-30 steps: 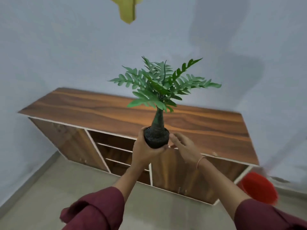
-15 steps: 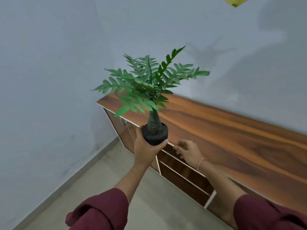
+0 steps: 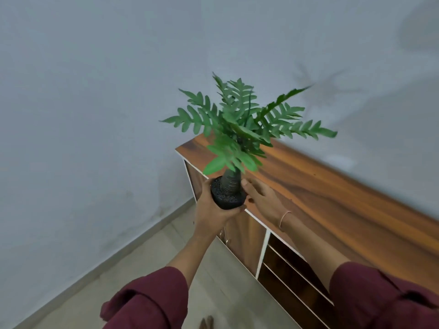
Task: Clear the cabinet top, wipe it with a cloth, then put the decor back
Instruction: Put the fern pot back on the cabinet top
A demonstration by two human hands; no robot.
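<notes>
The left hand [image 3: 211, 212] has its fingers wrapped round the plant [image 3: 226, 198], up in the air by the counter [image 3: 332, 198] corner. The right hand [image 3: 261, 198] is flat & loose, just beside it. Top looks bare, prob wiped already; decor's not back on yet.

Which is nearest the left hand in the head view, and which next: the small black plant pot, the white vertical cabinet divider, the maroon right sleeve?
1. The small black plant pot: gripped by the left hand.
2. The white vertical cabinet divider: below, to its right.
3. The maroon right sleeve: far lower right corner.
</notes>
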